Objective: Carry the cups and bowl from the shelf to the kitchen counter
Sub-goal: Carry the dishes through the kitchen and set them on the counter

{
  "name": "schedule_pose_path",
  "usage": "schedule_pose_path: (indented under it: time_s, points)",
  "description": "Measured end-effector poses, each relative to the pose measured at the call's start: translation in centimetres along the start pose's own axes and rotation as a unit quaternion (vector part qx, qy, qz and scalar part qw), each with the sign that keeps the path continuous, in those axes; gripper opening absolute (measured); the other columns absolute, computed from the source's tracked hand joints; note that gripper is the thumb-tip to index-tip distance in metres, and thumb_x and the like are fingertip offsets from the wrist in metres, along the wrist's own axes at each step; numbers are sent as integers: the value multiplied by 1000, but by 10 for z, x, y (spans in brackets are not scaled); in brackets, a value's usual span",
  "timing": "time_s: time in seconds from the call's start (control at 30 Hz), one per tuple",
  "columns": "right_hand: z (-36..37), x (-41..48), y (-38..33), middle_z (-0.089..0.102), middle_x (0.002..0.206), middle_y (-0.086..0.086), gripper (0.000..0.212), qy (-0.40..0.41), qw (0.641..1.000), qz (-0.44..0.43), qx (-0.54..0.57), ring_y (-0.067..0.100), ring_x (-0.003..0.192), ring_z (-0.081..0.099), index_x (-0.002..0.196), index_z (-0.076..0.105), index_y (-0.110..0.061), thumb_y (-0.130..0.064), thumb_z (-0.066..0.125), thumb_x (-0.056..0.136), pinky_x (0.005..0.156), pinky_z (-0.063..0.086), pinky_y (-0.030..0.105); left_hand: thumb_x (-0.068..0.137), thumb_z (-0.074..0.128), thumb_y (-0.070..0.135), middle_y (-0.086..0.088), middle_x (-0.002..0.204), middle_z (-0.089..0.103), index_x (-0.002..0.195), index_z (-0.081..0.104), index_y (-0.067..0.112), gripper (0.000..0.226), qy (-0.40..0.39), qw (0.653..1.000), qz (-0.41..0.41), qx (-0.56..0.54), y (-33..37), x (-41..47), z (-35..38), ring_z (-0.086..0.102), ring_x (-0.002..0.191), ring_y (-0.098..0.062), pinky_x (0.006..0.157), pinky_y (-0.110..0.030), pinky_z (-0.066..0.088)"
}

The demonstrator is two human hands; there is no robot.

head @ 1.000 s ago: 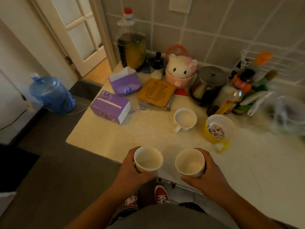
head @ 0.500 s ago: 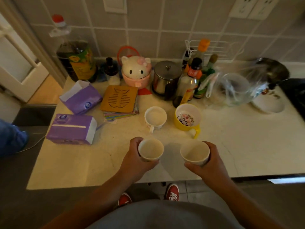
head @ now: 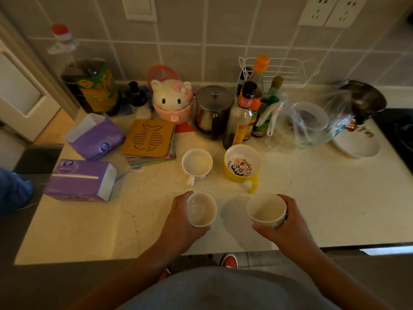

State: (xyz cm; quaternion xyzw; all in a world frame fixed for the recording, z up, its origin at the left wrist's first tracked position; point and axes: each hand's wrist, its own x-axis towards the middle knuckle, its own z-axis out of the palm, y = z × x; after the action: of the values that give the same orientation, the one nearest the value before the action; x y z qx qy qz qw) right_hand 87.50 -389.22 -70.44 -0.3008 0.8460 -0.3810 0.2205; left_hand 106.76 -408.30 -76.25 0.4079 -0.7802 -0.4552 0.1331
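My left hand (head: 178, 222) is wrapped around a small white cup (head: 201, 209), held just above the front of the pale kitchen counter (head: 89, 231). My right hand (head: 288, 227) grips a second white cup (head: 266, 210) at the same height, a little to the right. Both cups are upright and look empty. Behind them on the counter stand a white mug (head: 197, 163) with its handle toward me and a yellow bowl (head: 242, 163) with a cartoon print inside and a yellow handle.
Two purple tissue packs (head: 80, 180) lie at the left. A wooden trivet (head: 148, 138) sits on a stack of mats. Along the wall stand an oil bottle (head: 91, 81), a cat-shaped pot (head: 172, 101), a steel canister (head: 212, 108), sauce bottles (head: 248, 108), plastic bags (head: 310, 124) and a white dish (head: 355, 142).
My view has swung right and I have come closer to the counter. Both hands have carried their cups forward over the counter's front edge.
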Motion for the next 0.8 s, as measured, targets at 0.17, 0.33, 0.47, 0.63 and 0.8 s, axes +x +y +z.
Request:
schedule_pose_path:
  time_s: [0.17, 0.33, 0.47, 0.63, 0.8]
  points:
    - [-3, 4, 3, 50, 110, -33, 86, -24, 1000, -2, -10, -7, 100, 55, 117, 33, -55, -58, 85, 48, 69, 44, 10, 55, 89, 44, 11, 136, 44, 138, 35, 31, 100, -4, 1000, 1, -1, -3, -1, 5, 42, 120, -4, 97, -27, 36]
    - [1, 3, 6, 46, 109, -35, 89, -32, 999, -6, -22, -8, 98, 52, 117, 28, -56, -60, 84, 47, 68, 39, 9, 49, 87, 55, 24, 136, 32, 144, 21, 41, 116, -10, 1000, -9, 15, -5, -3, 3, 34, 122, 2, 100, -27, 30]
    - [6, 2, 10, 46, 108, -35, 89, -42, 999, -7, -27, -9, 98, 51, 116, 27, -57, -58, 84, 47, 69, 39, 10, 45, 73, 77, 22, 137, 34, 145, 17, 41, 121, -2, 996, -8, 89, -19, -9, -7, 34, 126, -3, 103, -33, 33]
    - [16, 2, 17, 50, 114, -18, 90, -42, 999, -2, -26, 3, 103, 51, 117, 29, -52, -53, 86, 48, 78, 43, 21, 53, 43, 96, -1, 161, 20, 150, 19, 29, 120, -21, 949, 12, 315, -45, -14, -26, 8, 149, -23, 118, -49, 7]
    - [26, 1, 22, 47, 110, -23, 91, -32, 999, 4, -11, 2, 100, 51, 114, 25, -56, -46, 89, 50, 80, 42, 25, 59, 33, 96, 0, 165, -2, 152, 10, 33, 115, -71, 932, 8, 354, -53, -20, -35, -8, 149, -21, 119, -53, 2]
